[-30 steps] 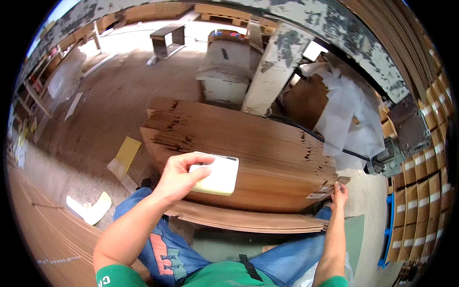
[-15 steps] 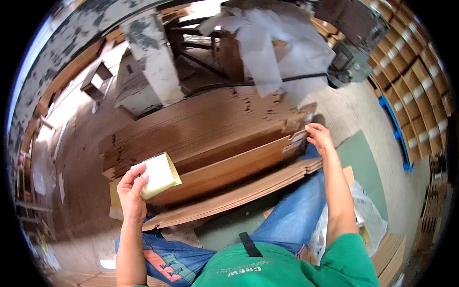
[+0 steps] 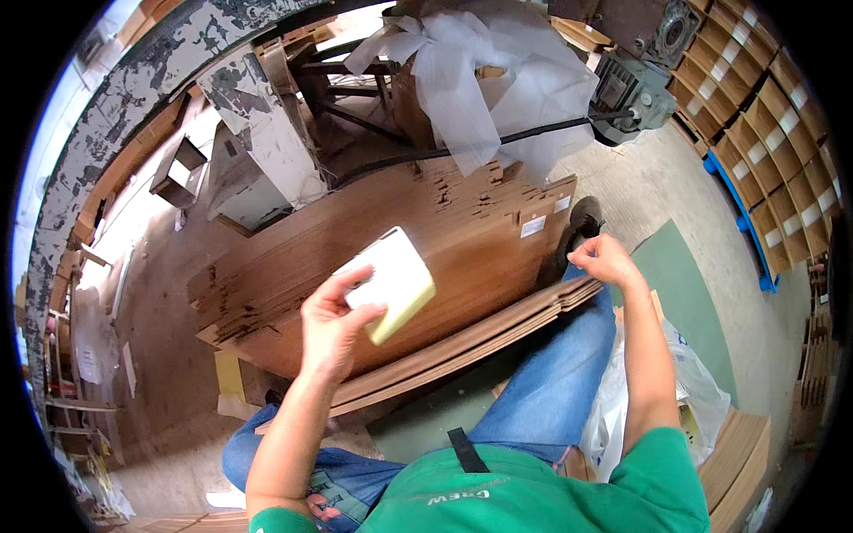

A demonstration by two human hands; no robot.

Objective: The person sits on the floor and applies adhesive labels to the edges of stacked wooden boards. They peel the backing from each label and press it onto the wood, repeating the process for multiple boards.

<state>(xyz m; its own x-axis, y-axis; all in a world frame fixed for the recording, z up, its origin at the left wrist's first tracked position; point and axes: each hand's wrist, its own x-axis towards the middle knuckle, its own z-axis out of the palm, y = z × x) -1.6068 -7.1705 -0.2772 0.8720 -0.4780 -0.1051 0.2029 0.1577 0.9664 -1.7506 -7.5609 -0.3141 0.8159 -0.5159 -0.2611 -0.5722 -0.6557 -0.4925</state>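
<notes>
head view — the left hand (image 3: 333, 329) has thumb and fingers closed on a white-and-yellow pad (image 3: 398, 272), held up before the brown cardboard stack (image 3: 480, 238). the right hand (image 3: 609, 263) is curled, thumb near fingertips, just beside the right end of the front sheets (image 3: 471, 348) — whether it grips anything, i cannot tell.

From afar I see the cardboard stack (image 3: 480, 253) beyond the left hand (image 3: 338, 324), a shoe (image 3: 585, 218) (a motor (image 3: 626, 93) farther off) just beyond the right hand (image 3: 606, 259)
</notes>
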